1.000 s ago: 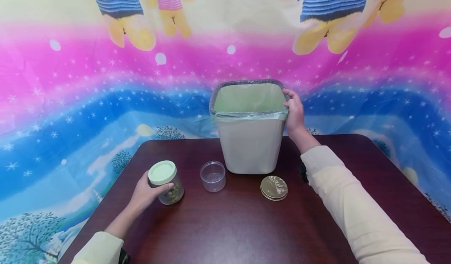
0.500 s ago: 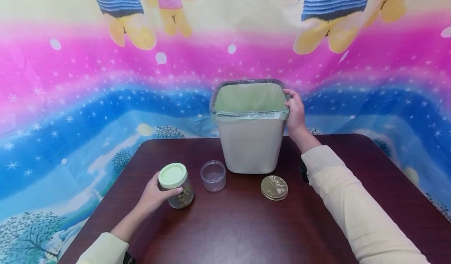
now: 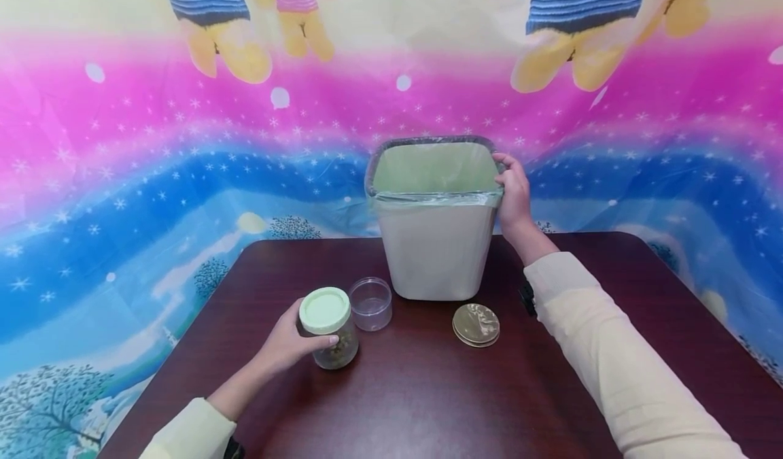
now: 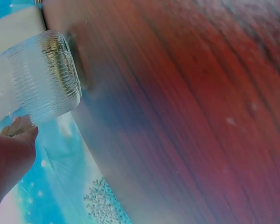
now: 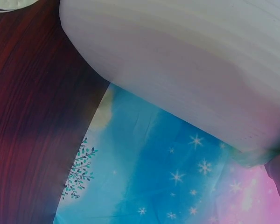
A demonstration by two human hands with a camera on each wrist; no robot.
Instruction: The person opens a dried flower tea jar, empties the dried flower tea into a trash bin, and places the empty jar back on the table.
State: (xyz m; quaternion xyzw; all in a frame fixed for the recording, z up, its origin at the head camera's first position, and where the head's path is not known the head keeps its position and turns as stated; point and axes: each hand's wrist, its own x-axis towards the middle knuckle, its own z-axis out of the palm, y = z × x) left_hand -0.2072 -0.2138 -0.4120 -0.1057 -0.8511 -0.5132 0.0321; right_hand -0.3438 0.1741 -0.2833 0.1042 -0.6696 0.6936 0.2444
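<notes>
My left hand (image 3: 287, 342) grips a clear jar (image 3: 331, 333) with a pale green lid and dark bits inside, standing on the dark wooden table (image 3: 416, 391). The left wrist view shows the jar's ribbed glass (image 4: 44, 74) beside my thumb. My right hand (image 3: 512, 190) holds the right rim of a white bin (image 3: 436, 245) lined with a clear bag, at the table's back edge. The right wrist view shows the bin's white wall (image 5: 186, 60) close up.
A small clear lidless cup (image 3: 370, 303) stands just right of the jar. A round gold lid (image 3: 476, 325) lies flat in front of the bin. A bright printed cloth (image 3: 183, 194) hangs behind the table.
My left hand has slid the jar rightward and nearer, until it stands next to the clear cup. The right hand stays on the bin's rim.
</notes>
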